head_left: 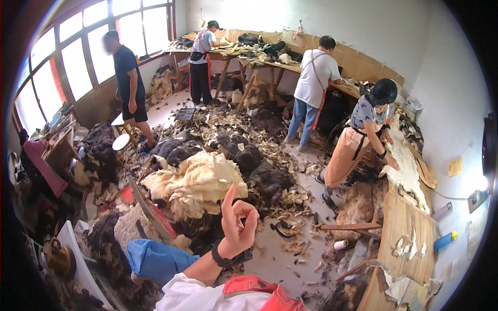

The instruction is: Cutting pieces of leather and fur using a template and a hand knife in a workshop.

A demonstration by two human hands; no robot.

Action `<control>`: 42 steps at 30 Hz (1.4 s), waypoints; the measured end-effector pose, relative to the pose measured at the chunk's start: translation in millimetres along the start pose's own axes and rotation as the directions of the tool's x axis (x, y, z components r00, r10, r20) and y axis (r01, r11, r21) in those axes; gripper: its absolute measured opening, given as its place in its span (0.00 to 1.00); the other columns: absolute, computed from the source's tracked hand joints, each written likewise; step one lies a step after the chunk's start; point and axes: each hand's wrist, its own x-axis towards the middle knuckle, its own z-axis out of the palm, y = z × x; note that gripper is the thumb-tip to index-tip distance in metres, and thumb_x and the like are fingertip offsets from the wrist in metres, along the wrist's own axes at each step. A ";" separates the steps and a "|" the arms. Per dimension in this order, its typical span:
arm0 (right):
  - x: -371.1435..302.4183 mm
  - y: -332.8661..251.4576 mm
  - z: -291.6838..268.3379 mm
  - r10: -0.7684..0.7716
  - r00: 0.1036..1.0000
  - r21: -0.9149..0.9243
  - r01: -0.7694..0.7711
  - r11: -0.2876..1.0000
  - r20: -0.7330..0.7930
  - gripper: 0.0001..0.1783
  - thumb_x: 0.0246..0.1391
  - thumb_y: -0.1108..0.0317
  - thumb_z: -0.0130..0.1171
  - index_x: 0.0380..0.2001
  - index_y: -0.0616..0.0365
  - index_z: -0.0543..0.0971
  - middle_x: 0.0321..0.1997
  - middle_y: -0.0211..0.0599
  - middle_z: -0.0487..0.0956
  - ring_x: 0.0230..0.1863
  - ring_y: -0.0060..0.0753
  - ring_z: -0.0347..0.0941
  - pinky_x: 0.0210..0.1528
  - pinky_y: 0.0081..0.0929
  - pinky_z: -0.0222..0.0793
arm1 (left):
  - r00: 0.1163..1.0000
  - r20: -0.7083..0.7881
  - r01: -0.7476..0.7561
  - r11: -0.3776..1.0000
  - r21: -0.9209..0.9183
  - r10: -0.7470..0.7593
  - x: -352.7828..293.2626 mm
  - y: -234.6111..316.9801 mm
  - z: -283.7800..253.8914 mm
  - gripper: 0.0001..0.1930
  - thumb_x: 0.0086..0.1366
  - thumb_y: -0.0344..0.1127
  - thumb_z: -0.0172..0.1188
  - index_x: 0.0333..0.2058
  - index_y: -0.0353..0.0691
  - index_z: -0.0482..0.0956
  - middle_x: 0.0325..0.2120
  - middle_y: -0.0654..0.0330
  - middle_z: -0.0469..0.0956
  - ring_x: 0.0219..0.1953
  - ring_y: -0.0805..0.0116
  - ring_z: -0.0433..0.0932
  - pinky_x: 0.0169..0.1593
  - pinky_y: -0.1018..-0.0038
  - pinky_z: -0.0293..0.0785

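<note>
My left hand is raised in the lower middle, with a dark band at its wrist. One finger points up while the thumb and another finger curl together into a ring; nothing shows between them. The hand touches nothing I can see. Behind it lies a large cream fleece hide on a heap of dark furs. Below and to the left of the hand is a blue bundle. A white sleeve and red apron cloth appear at the lower edge. My right hand is out of view.
Fur scraps cover much of the floor. A wooden bench runs along the right, where a person bends over a pale hide. Two people work at the back bench; another person stands by the windows. A stool is at left.
</note>
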 end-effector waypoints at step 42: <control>-3.4 -5.6 -11.6 0.099 0.994 0.025 -0.101 0.995 0.042 0.23 0.67 0.58 0.44 0.52 0.67 0.75 0.51 0.58 0.78 0.52 0.54 0.74 0.54 0.42 0.67 | 0.335 0.924 0.321 0.944 0.075 -0.187 -164.2 -30.7 56.8 0.16 0.66 0.37 0.59 0.24 0.36 0.66 0.17 0.47 0.63 0.20 0.44 0.62 0.25 0.59 0.62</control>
